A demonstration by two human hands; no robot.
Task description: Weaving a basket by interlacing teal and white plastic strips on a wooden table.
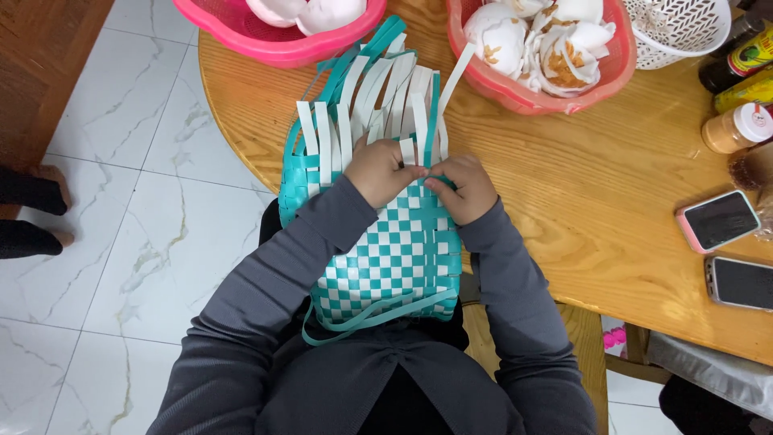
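A half-woven basket [386, 258] of teal and white plastic strips rests on my lap and against the table's edge. Its lower part is a finished checker weave; loose white and teal strips [378, 97] stick up from the top. My left hand [378, 171] and my right hand [463, 187] meet at the top of the woven part, both pinching a teal strip that runs crosswise between the upright white strips. A loose teal strip [362, 318] hangs curved below the basket's bottom.
A round wooden table [612, 201] carries two pink baskets [274, 44] [531, 93] with white shells, a white lattice basket [676, 36], spice bottles [737, 125] and two phones [719, 219] [741, 282]. Another person's feet [32, 209] stand on the marble floor at left.
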